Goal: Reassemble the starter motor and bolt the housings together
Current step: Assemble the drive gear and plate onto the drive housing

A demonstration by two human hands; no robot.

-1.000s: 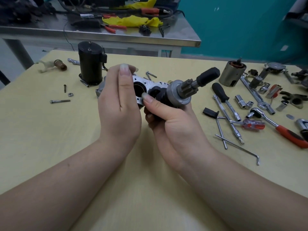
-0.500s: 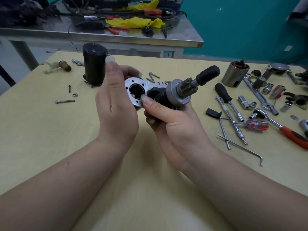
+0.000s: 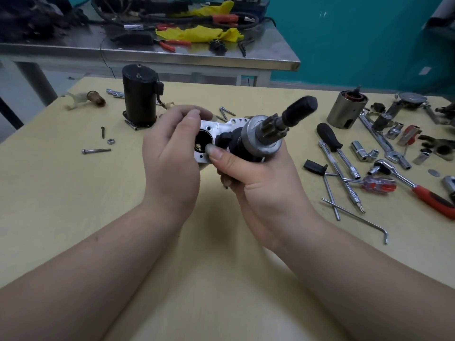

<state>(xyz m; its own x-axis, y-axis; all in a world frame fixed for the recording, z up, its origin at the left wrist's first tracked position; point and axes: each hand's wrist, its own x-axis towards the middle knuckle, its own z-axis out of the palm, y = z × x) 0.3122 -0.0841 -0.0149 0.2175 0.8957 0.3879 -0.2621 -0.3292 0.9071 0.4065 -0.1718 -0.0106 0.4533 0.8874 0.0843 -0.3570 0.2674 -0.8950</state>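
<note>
Pale yellow counter (image 3: 73, 193), tools at right. Above it, the right hand (image 3: 258, 183) grips the drive assembly (image 3: 261, 139); the left hand (image 3: 172, 153) pinches its white housing plate (image 3: 209, 125). Likely heavy, rigid metal; best held by the body.

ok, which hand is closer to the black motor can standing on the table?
Left. The left hand sits just in front of the black motor can, apart from it; the right hand is farther off to its right, gripping the pinion assembly.

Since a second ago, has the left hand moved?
Yes. The left hand curled its fingers onto the housing; they previously stood straight beside the black motor.
</note>
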